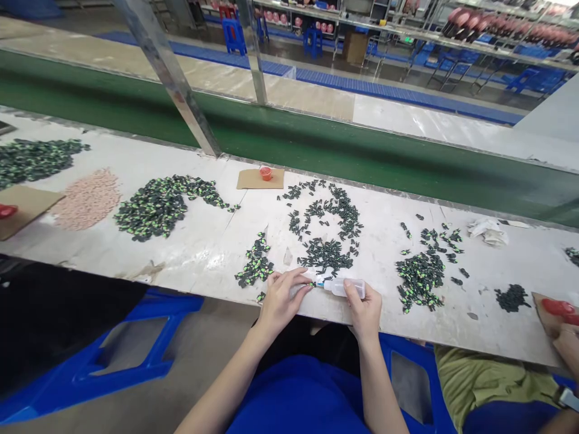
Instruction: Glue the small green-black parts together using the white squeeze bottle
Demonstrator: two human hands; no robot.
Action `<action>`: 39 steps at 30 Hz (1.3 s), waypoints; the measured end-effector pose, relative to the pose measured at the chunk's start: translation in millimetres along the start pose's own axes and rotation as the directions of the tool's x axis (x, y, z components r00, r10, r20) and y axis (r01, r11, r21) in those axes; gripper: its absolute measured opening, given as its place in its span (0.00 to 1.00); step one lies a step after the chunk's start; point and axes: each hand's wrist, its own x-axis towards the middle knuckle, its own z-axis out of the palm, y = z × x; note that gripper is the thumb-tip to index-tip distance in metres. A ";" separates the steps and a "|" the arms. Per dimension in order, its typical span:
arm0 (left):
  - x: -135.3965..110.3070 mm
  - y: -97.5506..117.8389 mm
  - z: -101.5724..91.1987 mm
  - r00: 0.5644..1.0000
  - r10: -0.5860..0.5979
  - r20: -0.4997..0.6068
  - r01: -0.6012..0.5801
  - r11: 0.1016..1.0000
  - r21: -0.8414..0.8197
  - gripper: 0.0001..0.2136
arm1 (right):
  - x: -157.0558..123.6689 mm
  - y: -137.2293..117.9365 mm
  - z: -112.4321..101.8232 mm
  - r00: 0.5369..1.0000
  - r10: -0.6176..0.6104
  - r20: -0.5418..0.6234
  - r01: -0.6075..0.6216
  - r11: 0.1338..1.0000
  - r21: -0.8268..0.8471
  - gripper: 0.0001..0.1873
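My right hand (364, 308) holds a small clear glue bottle (347, 287) lying sideways, its nozzle pointing left. My left hand (283, 295) pinches a tiny black-and-green part (311, 284) at the nozzle tip, near the table's front edge. Just beyond my hands lies a loose ring of dark small parts (326, 232). A small heap of black-and-green parts (256, 265) sits left of my left hand. Another heap of green-marked parts (420, 277) lies to the right.
A red cap (266, 173) rests on a cardboard square (253, 179). A large pile of green-black parts (156, 205) and a pink pile (88, 199) lie left. Crumpled tissue (488, 230) lies right. A green conveyor belt (316, 150) runs behind. A neighbour's hand (567, 346) is at far right.
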 end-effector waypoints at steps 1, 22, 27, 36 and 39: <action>-0.1 -0.1 0.3 1.000 -0.002 -0.004 0.002 1.000 -0.006 0.12 | -0.2 -0.3 -0.2 1.000 0.002 0.003 -0.002 1.000 -0.005 0.20; -1.2 -2.4 3.2 0.997 0.058 -0.044 -0.057 0.998 0.022 0.12 | -1.4 6.3 0.1 0.999 0.035 -0.002 -0.035 0.999 0.010 0.21; -0.9 -3.1 3.4 0.993 0.101 -0.068 -0.099 0.994 0.037 0.11 | -0.8 8.0 0.7 0.999 0.031 -0.014 -0.031 1.000 0.002 0.22; -0.4 -4.1 4.6 0.990 0.114 -0.084 -0.111 0.993 0.040 0.09 | -3.5 9.6 1.8 0.998 0.040 -0.053 -0.041 0.999 -0.009 0.22; 0.1 -3.2 4.5 0.988 0.120 -0.093 -0.117 0.992 0.040 0.10 | -3.5 9.6 2.5 0.997 0.034 -0.075 -0.034 0.999 -0.009 0.22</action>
